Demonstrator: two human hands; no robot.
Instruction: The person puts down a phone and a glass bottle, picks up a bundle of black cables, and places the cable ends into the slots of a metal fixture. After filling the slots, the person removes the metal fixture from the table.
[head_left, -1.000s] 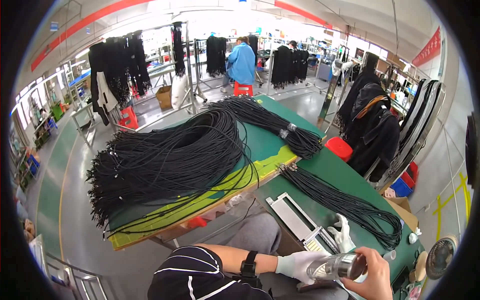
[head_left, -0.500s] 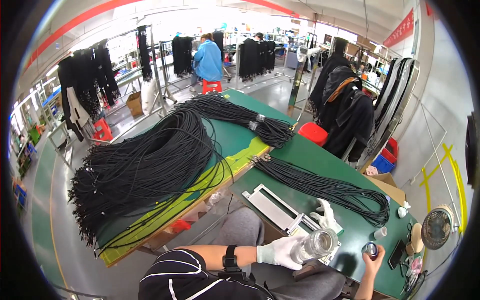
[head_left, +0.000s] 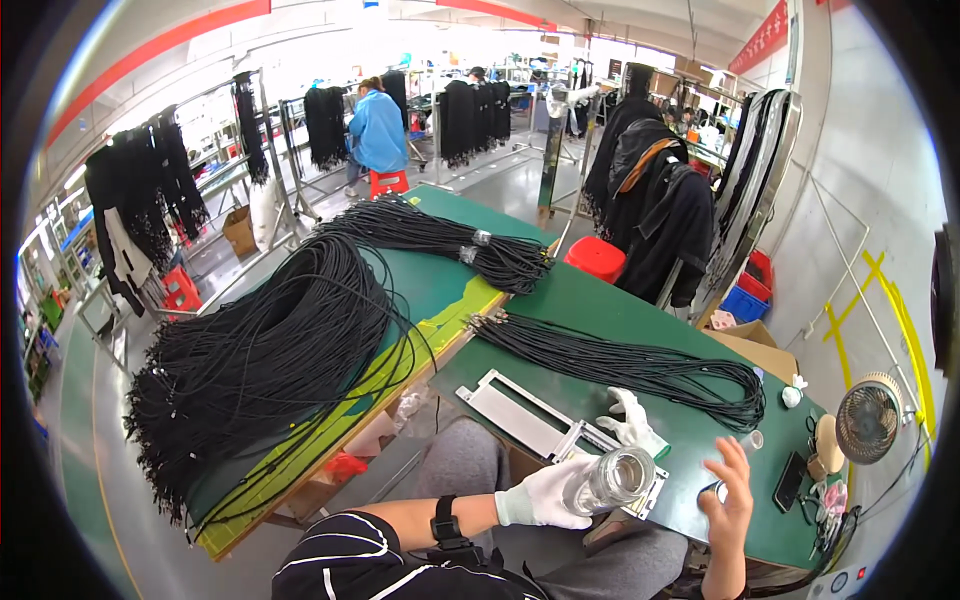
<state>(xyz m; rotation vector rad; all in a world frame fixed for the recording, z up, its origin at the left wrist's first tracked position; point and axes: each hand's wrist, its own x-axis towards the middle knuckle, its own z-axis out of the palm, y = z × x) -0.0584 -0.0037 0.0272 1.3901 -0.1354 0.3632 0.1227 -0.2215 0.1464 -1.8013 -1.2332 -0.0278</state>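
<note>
I cannot tell on my feed whether the bare right hand (head_left: 731,503) touches the small round metallic lid (head_left: 718,488) it partly hides. The clear glass jar (head_left: 612,478) masks some fingers of the white-gloved left hand (head_left: 545,495); the lower edge crops the right forearm (head_left: 723,576).

Clear glass jar (head_left: 603,484), uncapped, tilted in the left grip (head_left: 545,495)

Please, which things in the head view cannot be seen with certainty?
All in the head view:
- Lid: mostly hidden by the right hand; touching or not is unclear.
- Jar: contents unclear through glare.
- Left hand: partly hidden behind the jar.
- Co-worker in blue: hands hidden by the body.
- Dark object: cut off at the right rim.
</note>
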